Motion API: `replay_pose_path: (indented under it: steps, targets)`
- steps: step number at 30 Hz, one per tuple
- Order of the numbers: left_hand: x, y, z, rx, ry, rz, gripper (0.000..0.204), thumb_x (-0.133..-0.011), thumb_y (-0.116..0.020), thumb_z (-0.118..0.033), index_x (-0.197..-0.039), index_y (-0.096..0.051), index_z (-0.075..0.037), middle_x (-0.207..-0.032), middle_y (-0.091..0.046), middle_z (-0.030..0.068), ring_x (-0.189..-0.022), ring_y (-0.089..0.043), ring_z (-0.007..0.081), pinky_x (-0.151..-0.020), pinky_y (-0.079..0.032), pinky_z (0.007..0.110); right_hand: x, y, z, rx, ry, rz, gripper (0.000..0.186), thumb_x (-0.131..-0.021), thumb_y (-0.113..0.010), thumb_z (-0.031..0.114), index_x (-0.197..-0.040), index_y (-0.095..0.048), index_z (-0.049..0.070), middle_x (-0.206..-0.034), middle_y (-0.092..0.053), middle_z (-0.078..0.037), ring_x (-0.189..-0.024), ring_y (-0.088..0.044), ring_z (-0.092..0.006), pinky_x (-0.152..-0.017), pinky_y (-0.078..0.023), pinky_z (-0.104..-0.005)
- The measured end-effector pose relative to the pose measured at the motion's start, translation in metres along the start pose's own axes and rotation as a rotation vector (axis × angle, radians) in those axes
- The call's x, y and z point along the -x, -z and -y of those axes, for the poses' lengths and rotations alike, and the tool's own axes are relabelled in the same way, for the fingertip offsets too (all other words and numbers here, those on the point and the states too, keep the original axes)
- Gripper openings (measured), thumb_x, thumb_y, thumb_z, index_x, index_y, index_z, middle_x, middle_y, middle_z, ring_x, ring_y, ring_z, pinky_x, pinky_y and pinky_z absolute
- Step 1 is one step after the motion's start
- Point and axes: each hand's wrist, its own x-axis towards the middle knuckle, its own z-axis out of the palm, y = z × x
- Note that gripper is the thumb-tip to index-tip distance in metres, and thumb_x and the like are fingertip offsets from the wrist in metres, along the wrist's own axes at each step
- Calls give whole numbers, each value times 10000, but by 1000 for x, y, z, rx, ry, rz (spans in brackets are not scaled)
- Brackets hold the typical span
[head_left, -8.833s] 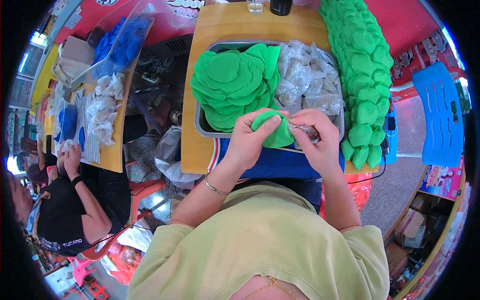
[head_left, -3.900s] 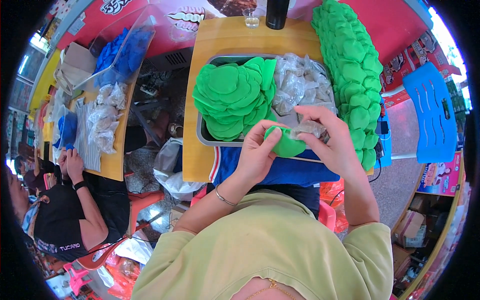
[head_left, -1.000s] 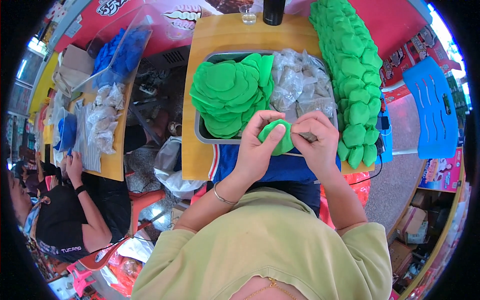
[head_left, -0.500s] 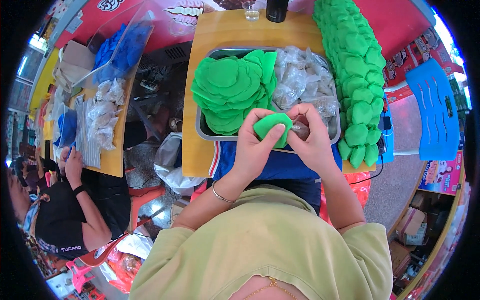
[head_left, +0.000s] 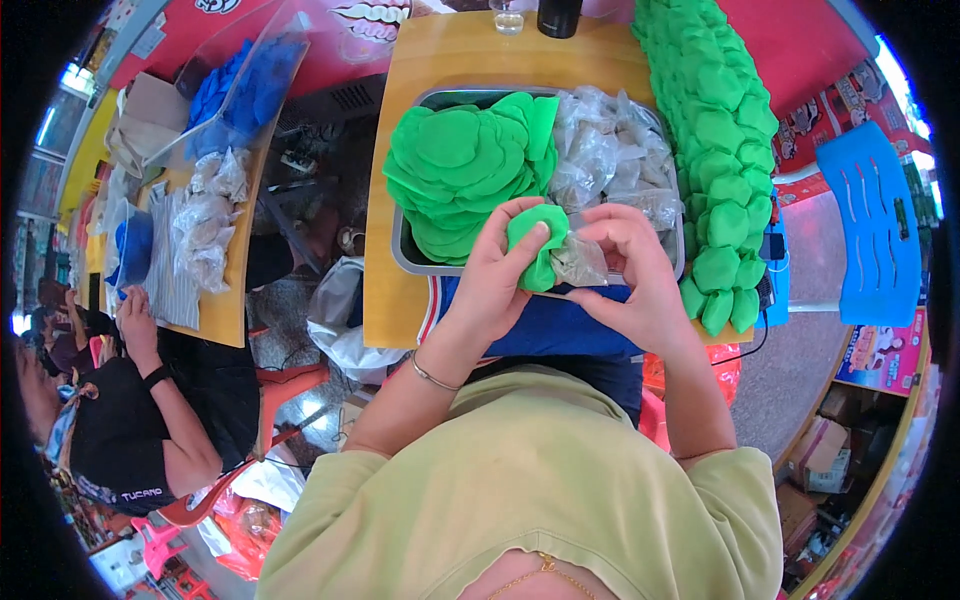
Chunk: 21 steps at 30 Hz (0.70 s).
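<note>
My left hand [head_left: 505,270] pinches a folded green piece [head_left: 533,235], thumb on its face, with a small clear bag of greyish contents [head_left: 578,262] against its right side. My right hand [head_left: 635,280] is open around that bag, thumb and fingers apart. Behind them a metal tray [head_left: 412,250] holds a loose pile of flat green pieces [head_left: 450,150] on the left and several small filled bags [head_left: 610,145] on the right. To the right of the tray runs a long heap of puffy green pieces [head_left: 720,160].
A cup [head_left: 508,20] and black tumbler [head_left: 556,18] stand at the table's [head_left: 420,60] back. A co-worker [head_left: 160,430] sits left at another table [head_left: 225,320] with blue pieces [head_left: 240,100]. A blue chair [head_left: 870,230] stands right; white bags [head_left: 340,310] lie below.
My hands have shifted slightly up since a moment ago. My right hand's fingers have spread from a pinch, and more of the small bag now shows beside the green piece.
</note>
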Motion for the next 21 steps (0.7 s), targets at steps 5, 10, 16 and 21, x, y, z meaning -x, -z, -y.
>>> replay_pose_path:
  steps: [5,10,16,21]
  targets:
    - [-1,11,-2,16,198,150,357,-915,-535,-208,-1227,-406,-92,-1024,-556,36,-844,-576,102,-599,-506,239,-4,6,-1,321,252,15,347,-676,-657,-54,-984,-538,54,-1012,-558,-98,-811,-591,-220,-656,-503,-290]
    - [1,11,-6,34,283,290,413,-885,-586,-207,-1233,-401,-84,-1022,-553,39,-830,-572,118,-630,-497,248,-1,8,-11,331,189,77,267,-692,-646,-27,-922,-520,26,-846,-582,-114,-694,-603,-232,-574,-488,-304]
    - [12,25,10,-915,-488,179,417,-731,-721,-97,-1097,-530,-44,-930,-559,58,-884,-553,162,-726,-477,290,8,4,-6,315,14,15,200,-718,-658,5,-866,-524,25,-705,-543,-88,-551,-545,-171,-514,-442,-273]
    - [37,22,5,-1174,-590,106,189,-715,-708,-41,-888,-633,-42,-878,-573,69,-713,-563,184,-586,-453,264,25,-2,3,289,-117,80,165,-735,-661,28,-831,-528,23,-657,-517,-79,-531,-510,-146,-499,-422,-261]
